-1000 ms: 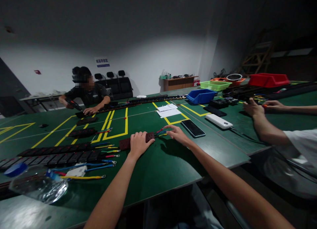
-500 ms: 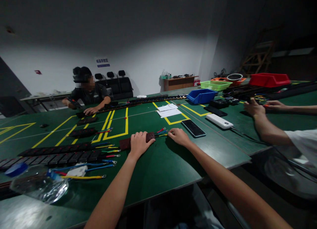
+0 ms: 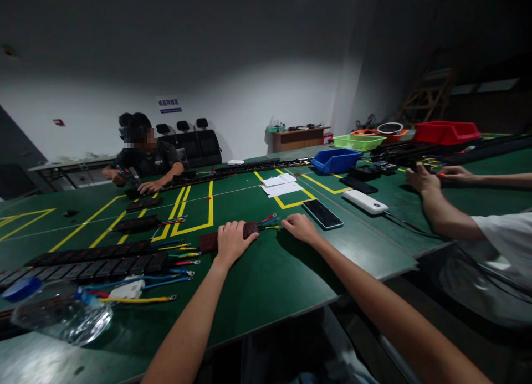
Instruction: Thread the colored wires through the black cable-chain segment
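Note:
My left hand (image 3: 233,240) is wrapped over a short dark brown power strip (image 3: 208,241) lying on the green table, thumb along its near side. From its right end run red, blue and yellow-green wires (image 3: 268,223) tipped with metal ring terminals. My right hand (image 3: 300,228) is at the tips of these wires, thumb and fingers pinched together. Whether a wire end is between those fingers I cannot make out. Left of my left hand, long black power strips (image 3: 100,267) lie in rows with their coloured wires pointing right.
A phone (image 3: 323,214), a white power bank (image 3: 366,201) and papers (image 3: 281,185) lie beyond my right hand. A water bottle (image 3: 66,315) lies front left. Blue (image 3: 336,160), green and red bins stand farther back. A co-worker (image 3: 145,157) sits across; another person's hands (image 3: 426,179) work at right.
The whole view has shifted slightly to the left. Both my hands keep their places at the power strip and its wire ends.

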`<act>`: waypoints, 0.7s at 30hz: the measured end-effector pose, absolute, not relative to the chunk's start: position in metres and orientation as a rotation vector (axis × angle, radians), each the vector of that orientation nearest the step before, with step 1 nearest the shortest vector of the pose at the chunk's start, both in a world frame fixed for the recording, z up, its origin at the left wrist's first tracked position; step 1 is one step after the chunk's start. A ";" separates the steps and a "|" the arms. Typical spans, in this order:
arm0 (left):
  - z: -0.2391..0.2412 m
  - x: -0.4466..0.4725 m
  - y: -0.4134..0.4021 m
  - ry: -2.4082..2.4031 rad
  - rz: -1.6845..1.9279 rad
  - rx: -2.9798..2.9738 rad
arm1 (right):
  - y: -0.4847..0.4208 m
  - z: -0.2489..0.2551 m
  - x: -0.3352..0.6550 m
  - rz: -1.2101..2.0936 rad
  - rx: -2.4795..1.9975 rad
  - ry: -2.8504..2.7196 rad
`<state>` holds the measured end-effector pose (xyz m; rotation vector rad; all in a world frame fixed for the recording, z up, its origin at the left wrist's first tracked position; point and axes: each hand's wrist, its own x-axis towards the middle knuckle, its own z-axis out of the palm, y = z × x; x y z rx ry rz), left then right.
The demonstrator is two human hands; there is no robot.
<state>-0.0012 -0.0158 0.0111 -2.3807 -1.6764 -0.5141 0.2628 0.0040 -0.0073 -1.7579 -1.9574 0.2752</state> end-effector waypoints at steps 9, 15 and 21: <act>0.014 0.000 -0.017 -1.693 -0.481 -2.383 | 0.003 -0.007 0.259 0.279 -1.831 -1.876; 0.014 -0.001 -0.015 -1.690 -0.456 -2.365 | 0.002 -0.006 0.256 0.341 -1.787 -1.936; 0.012 -0.002 -0.014 -1.687 -0.465 -2.370 | 0.006 -0.007 0.257 0.472 -1.482 -1.886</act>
